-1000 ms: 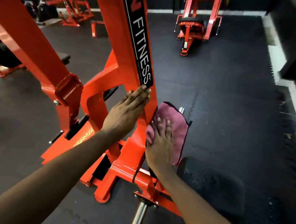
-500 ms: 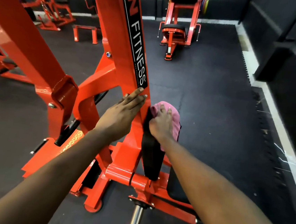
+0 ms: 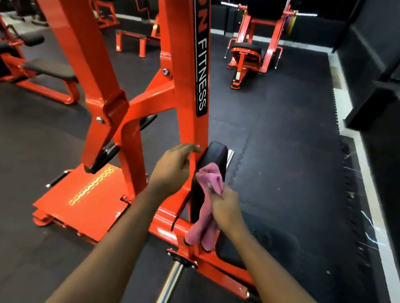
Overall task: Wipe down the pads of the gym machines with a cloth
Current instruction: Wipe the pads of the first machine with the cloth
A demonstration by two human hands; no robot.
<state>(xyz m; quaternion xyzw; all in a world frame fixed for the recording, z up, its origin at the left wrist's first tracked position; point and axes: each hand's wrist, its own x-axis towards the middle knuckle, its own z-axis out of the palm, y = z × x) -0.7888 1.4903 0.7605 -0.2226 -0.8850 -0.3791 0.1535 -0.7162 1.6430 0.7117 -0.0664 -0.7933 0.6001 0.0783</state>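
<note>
cloth [image 3: 203, 222]: pink, bunched up, long axis running pretty much up-down along the back pad, loose ends dangling at the bottom
back pad [image 3: 214, 156]: black, standing upright, right beside the orange upright [image 3: 175, 39]
right hand [image 3: 226, 209]: fingers clamped round the cloth, holding it against the pad's lower half
left hand [image 3: 173, 168]: on the orange upright, fingers bent, too blurry to call it a grip
seat pad [image 3: 273, 244]: black, under the right wrist
</note>
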